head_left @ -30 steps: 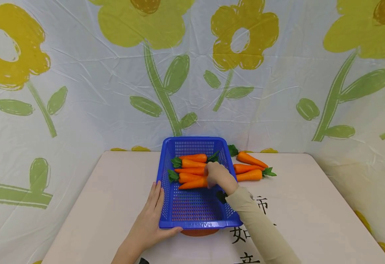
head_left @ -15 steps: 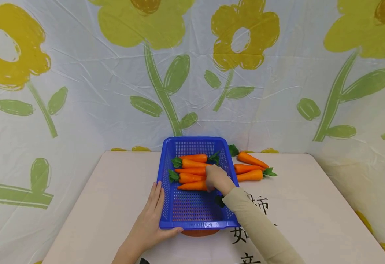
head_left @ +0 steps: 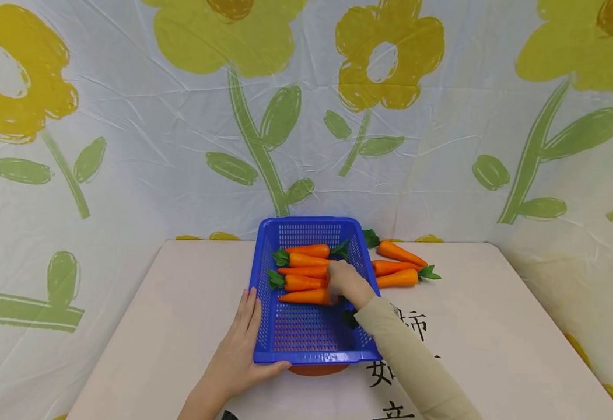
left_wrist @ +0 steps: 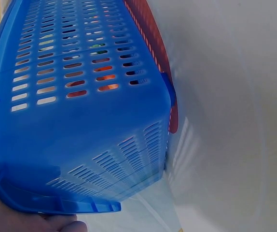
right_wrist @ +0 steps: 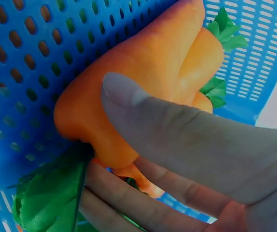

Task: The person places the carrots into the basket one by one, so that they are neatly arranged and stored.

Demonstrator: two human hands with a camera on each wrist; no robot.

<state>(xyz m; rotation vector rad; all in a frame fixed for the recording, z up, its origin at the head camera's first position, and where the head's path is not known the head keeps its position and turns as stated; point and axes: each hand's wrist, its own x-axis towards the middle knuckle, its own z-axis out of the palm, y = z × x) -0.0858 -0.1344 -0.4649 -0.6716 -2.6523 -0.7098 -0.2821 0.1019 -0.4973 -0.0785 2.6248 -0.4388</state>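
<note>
While the left hand (head_left: pixel 236 350) lies against the near left corner of a blue basket (head_left: pixel 316 357), fingers pretty much straight along the side and thumb out by the front edge, the right hand (head_left: pixel 347 284) is down inside it. That one has a carrot (head_left: pixel 305 297) gripped: the right wrist view shows the thumb pressed on top of the orange bodies and fingers tucked underneath, with dark green leaves (right_wrist: pixel 51 193) sticking out just beside the fingers. Can't tell how many the fingers actually touch, since the carrots bunch up there.

The gripped one is the nearest of the row, tip pointing left, and four other carrots (head_left: pixel 305 283) lie just behind it in the basket, leaves at either end. Three loose carrots (head_left: pixel 398 279) sit on the table (head_left: pixel 191 280), just right of the basket. Some reddish thing (head_left: pixel 319 370) with holes pokes out from under the basket, mostly hidden. Black characters (head_left: pixel 382 373) run down the tabletop near the beige sleeve (head_left: pixel 416 356), and a cloth with yellow flowers (head_left: pixel 180 116) hangs behind.
</note>
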